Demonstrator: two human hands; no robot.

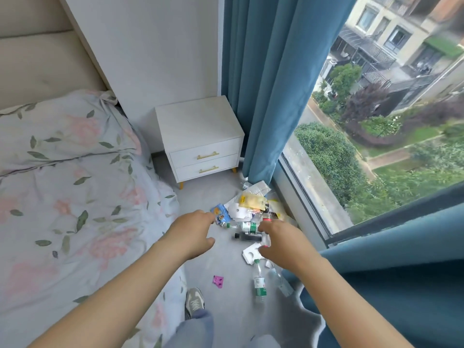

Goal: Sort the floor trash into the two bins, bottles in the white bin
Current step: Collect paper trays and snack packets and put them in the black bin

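Observation:
Trash lies on the grey floor by the window. A clear bottle with a green label (247,227) and a dark bottle (248,237) lie side by side between my hands. Nearer me lies another green-label bottle (259,282). A yellow packet (251,201), a blue snack wrapper (220,214), white card pieces (251,252) and a pink scrap (218,281) are scattered around. My left hand (193,233) hovers open left of the bottles, holding nothing. My right hand (281,244) hovers open over their right ends. No bin is in view.
A bed with floral bedding (75,209) fills the left. A white two-drawer nightstand (200,141) stands at the back. Blue curtains (271,96) hang beside the floor-level window (376,146), and more curtain (401,285) is at the right. My shoe (194,301) is on the floor below.

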